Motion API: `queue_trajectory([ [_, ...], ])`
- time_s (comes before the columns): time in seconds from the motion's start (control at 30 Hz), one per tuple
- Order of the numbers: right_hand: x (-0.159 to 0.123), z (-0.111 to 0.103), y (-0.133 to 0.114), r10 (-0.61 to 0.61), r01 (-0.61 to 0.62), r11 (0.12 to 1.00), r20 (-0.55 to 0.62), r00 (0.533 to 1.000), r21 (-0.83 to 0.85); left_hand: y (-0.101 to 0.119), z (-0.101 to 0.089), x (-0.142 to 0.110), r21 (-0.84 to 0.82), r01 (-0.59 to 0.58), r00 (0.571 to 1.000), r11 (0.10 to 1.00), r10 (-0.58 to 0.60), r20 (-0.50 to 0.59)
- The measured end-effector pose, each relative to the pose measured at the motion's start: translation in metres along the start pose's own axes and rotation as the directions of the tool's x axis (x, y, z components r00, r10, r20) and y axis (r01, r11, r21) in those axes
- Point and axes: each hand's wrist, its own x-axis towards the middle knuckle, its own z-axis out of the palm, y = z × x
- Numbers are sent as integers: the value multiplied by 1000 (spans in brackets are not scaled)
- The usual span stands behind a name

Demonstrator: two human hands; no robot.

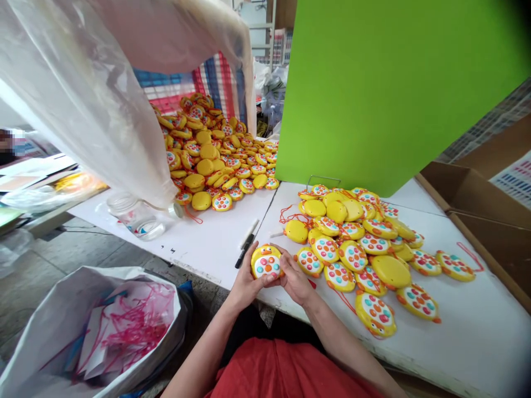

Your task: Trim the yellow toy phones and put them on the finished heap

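Between my hands, over the table's front edge, is a yellow duck-shaped toy (266, 262) with a white belly and red, orange and teal buttons. My left hand (245, 284) grips its left side, thumb at the lower front. My right hand (295, 280) closes on its right edge. To the right lies a heap of similar duck toys (354, 255), some face up, some showing plain yellow backs, several with red cords. A black marker (244, 251) and a white marker (249, 233) lie just beyond my left hand.
A large pile of duck toys (207, 152) spills from a plastic-lined striped bag at the back left. A clear jar (135, 215) lies near the left edge. A green board (373, 94) stands behind the heap. Cardboard boxes (489, 243) flank the right; a sack (37, 342) holds pink cords.
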Motion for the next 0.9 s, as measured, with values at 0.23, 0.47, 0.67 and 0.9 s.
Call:
queue_trajectory([
  [0.23,-3,6,-5,34,-26,997,109,994,-72,7,0,-2,16,23,989,1000,-21,-148],
  [0.47,-5,2,0,-3,10,992,54,999,-125,-1,-9,-3,15,-6,1000,1000,6,2],
  [0.67,-1,0,4,7,-10,997,-35,999,-79,2,-6,-6,31,-36,997,999,34,68],
  [0.9,-1,1,0,37,-38,998,-33,999,-44,9,1,-4,-1,22,999,1000,-22,38],
])
